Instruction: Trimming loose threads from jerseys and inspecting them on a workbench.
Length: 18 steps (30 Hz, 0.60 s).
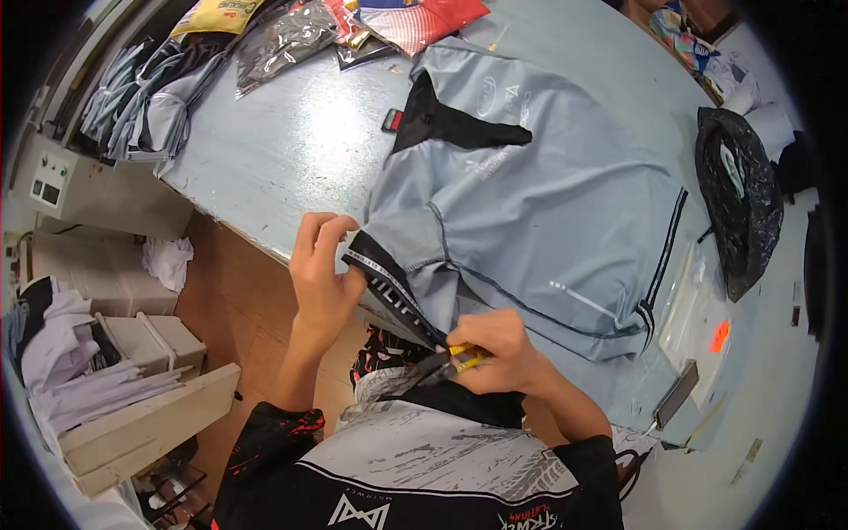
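Note:
A grey-blue jersey (548,177) lies spread on the table, its black collar (442,119) toward the far side. One sleeve reaches the near edge, ending in a black cuff (389,278) with white lettering. My left hand (322,278) pinches the outer end of that cuff between thumb and fingers. At the cuff's other end, my right hand (495,349) is closed around yellow-handled snips (464,358). Their dark tips point left, close to the cuff; whether they touch the fabric I cannot tell. My right fingers partly cover the handles.
Plastic-bagged garments (287,44) lie along the table's far edge, beside stacked folded grey garments (159,97) at far left. A black plastic bag (738,199) sits at right. A phone-like dark slab (678,393) lies near the right front. White cloths (88,353) fill a wooden box at lower left.

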Each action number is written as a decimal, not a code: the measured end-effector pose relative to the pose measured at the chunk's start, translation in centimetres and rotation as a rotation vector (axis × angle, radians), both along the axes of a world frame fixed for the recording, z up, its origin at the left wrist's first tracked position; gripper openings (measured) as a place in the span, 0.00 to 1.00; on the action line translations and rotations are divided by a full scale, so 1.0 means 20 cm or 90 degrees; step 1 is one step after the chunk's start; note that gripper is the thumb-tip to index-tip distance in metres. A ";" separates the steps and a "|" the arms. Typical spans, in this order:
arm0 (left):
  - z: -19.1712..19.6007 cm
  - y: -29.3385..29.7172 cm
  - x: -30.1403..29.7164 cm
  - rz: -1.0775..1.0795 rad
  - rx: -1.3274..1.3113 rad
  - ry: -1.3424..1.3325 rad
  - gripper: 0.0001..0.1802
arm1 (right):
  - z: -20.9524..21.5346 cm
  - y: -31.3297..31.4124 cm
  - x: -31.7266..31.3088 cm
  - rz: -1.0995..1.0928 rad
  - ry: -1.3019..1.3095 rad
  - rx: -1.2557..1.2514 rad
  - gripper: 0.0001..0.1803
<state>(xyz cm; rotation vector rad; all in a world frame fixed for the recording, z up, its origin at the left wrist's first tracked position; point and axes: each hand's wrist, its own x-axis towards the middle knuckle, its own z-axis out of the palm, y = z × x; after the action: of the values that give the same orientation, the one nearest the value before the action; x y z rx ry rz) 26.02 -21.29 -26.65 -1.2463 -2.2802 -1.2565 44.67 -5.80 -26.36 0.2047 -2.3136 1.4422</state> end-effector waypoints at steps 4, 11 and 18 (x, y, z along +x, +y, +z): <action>-0.06 -0.05 0.06 0.042 0.047 -0.146 0.25 | 0.07 -0.03 0.04 0.034 -0.072 -0.012 0.11; -0.01 -0.14 0.04 0.134 0.249 -0.232 0.14 | 0.02 -0.02 0.23 -0.063 -0.159 0.079 0.10; 0.02 0.07 0.23 0.017 -0.032 0.025 0.10 | -0.06 0.27 0.57 -0.522 -0.170 0.262 0.09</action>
<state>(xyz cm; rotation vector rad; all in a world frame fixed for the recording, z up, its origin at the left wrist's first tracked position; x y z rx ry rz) 30.63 -19.85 -26.25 -1.2408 -2.3071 -1.1623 56.01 -0.39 -27.48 -0.7806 -2.4162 0.6070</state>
